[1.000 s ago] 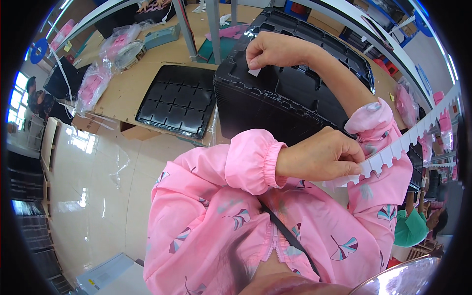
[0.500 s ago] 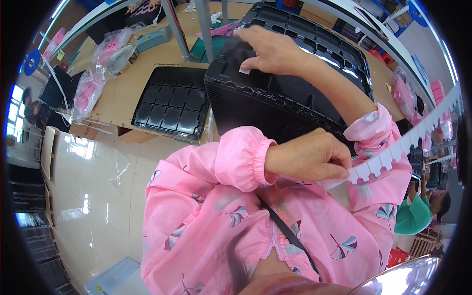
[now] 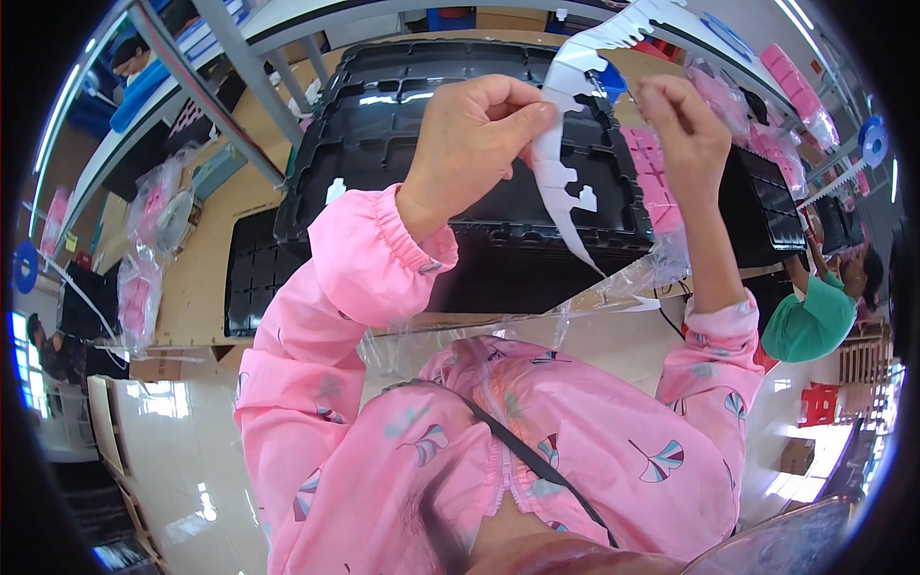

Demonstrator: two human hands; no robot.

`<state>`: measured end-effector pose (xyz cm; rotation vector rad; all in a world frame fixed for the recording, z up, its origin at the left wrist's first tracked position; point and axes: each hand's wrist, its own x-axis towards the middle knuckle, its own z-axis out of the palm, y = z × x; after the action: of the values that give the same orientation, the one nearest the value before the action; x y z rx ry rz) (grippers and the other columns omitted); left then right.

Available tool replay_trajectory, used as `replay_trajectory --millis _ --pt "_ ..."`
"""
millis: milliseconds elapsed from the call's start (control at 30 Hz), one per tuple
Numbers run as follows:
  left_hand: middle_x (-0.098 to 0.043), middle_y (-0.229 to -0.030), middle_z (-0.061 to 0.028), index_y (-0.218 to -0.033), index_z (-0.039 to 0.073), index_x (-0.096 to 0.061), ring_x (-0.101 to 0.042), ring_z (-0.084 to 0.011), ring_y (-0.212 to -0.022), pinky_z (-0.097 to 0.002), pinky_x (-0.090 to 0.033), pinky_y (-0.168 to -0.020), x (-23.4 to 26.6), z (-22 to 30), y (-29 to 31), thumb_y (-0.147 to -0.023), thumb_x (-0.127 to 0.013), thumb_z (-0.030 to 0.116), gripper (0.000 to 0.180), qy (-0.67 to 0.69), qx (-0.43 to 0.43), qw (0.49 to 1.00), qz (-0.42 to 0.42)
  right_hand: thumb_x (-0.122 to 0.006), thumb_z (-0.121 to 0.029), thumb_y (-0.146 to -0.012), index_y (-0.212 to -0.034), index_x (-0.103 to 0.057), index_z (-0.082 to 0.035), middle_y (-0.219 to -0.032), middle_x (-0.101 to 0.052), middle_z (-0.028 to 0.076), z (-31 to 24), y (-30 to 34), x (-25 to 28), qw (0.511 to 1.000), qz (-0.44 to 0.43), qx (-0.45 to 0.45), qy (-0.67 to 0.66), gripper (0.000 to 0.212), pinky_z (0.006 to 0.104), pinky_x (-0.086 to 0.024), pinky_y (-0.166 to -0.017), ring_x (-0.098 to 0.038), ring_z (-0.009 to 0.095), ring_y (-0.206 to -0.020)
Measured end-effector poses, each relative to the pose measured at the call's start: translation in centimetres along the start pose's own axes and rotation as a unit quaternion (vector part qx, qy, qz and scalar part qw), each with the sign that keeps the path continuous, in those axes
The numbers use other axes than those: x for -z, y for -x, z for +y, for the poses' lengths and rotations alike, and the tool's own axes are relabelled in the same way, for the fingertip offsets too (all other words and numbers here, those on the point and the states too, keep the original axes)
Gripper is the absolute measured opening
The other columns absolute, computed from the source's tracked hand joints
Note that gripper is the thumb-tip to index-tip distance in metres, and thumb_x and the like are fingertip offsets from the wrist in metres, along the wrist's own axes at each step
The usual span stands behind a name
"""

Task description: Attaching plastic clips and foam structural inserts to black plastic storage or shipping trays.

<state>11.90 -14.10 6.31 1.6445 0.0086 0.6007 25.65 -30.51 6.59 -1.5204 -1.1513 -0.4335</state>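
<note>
My left hand (image 3: 470, 139) is closed, pinching a white strip with a notched edge (image 3: 553, 158) between thumb and fingers. The strip curves up toward the far right, and its thin lower end hangs over the near edge of a stack of black plastic trays (image 3: 446, 196). To the right of the strip, my right hand (image 3: 688, 134) is raised with its fingers curled together. Whether something small is in them cannot be made out. One small white piece (image 3: 335, 190) sits on the left part of the top tray.
Another black tray (image 3: 251, 264) lies left of the stack on the brown table (image 3: 196, 302). Pink trays in clear wrap (image 3: 652, 177) and a black stack (image 3: 762, 206) stand to the right. Metal posts (image 3: 206, 91) rise behind. A person in green (image 3: 810, 311) is at far right.
My right hand has left the top tray's corner and moved right. My left hand has risen with the strip over the stack, uncrossing my arms. The view has shifted rightward.
</note>
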Motion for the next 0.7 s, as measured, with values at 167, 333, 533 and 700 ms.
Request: replay_trajectory --millis 167,333,533,700 --pt "-0.061 -0.067 -0.0018 -0.086 0.0 -0.062 -0.055 -0.0038 -0.053 -0.0143 -0.035 -0.038 -1.2 -0.8 -1.1 -0.079 -0.063 0.016 0.018 -0.019 0.0 1.0 -0.001 -0.07 -0.006 -0.065 -0.086 -0.062 -0.002 -0.084 -0.057 0.008 -3.7 1.5 -1.5 0.977 -0.105 0.175 0.062 0.022 0.029 -0.044 -0.066 -0.055 0.022 -0.077" --pt "-0.061 -0.067 -0.0017 -0.086 0.0 -0.062 -0.054 -0.0035 -0.053 -0.0142 -0.035 -0.039 -2.0 -0.5 -1.4 -0.079 -0.064 0.018 0.019 -0.035 -0.009 0.999 0.018 -0.072 -0.008 -0.059 -0.078 -0.06 -0.002 -0.079 -0.056 0.007 -1.9 1.7 -2.2 0.973 -0.117 0.188 0.07 0.023 0.033 -0.043 -0.062 -0.054 0.025 -0.073" --pt "-0.06 -0.064 -0.0017 -0.086 -0.001 -0.062 -0.053 -0.0029 -0.052 -0.0142 -0.034 -0.038 -2.1 -1.2 -1.5 -0.078 -0.065 0.017 0.02 -0.025 0.01 0.999 0.031 -0.07 -0.007 -0.052 -0.07 -0.059 -0.006 -0.074 -0.054 0.003 -0.9 1.5 -2.4 0.925 -0.081 0.334 0.164 0.02 0.0293 -0.041 -0.058 -0.054 0.018 -0.067" --pt "-0.059 -0.064 -0.0017 -0.085 -0.001 -0.062 -0.052 -0.0026 -0.05 -0.0141 -0.033 -0.037 -2.3 -1.6 -1.3 -0.078 -0.065 0.017 0.02 -0.021 0.039 0.998 0.037 -0.068 -0.007 -0.051 -0.07 -0.058 -0.005 -0.074 -0.053 0.001 0.4 1.6 -2.6 0.893 -0.047 0.419 0.155 0.021 0.0278 -0.04 -0.055 -0.054 0.017 -0.068"
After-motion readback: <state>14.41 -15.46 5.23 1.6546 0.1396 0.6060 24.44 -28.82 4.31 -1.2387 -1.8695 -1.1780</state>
